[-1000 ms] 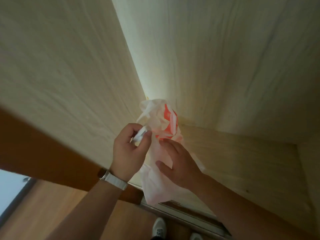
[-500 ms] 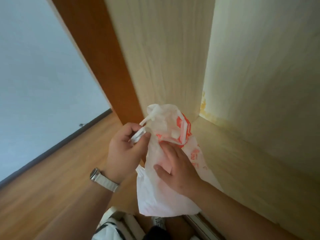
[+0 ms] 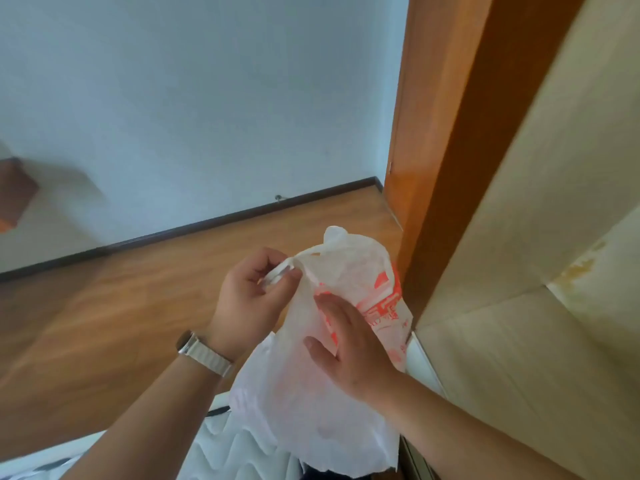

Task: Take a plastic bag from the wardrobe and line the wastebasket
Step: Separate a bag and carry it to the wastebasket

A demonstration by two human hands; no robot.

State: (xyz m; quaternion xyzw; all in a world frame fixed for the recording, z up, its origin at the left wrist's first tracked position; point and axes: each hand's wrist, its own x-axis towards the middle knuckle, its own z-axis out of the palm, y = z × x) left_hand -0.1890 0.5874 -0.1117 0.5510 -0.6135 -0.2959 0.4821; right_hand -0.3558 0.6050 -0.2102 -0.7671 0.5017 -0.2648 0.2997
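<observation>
1. Head view, only one view. Landmark: plastic bag (image 3: 311,403), white and thin with orange-red print on its upper right part, held up in the air in the lower centre of frame.
2. Left hand (image 3: 251,303) is just left of the bag's top, fingers curled closed, pinching a twisted white handle loop of the bag between thumb and forefinger.
3. Right hand (image 3: 349,344) lies on the front of the bag, below the printed part, fingers spread and mostly flat against the plastic, thumb pointing left. It presses on the bag; whether it actually grips the plastic from behind, cannot tell.
4. Watch (image 3: 204,353) with a light metal-look band sits on the left wrist, lower left of the bag.
5. Bag top is bunched, one knotted-looking loop sticking up above both hands; bag body hangs down loose and crumpled below the right hand.
6. Wardrobe (image 3: 536,306) is right of the bag: pale wood-grain interior panels with a yellowish stain near an inner corner, orange-brown edge panel nearest the bag. The bag is outside it, just beside that brown edge.
7. Wooden floor (image 3: 138,306) is behind and left of the bag, dark baseboard and pale wall (image 3: 207,98) beyond it.
8. White quilted fabric (image 3: 242,455) shows directly under the bag at the bottom edge.
9. Blurred brown object at far left edge, well apart from the bag, too blurred to identify.
</observation>
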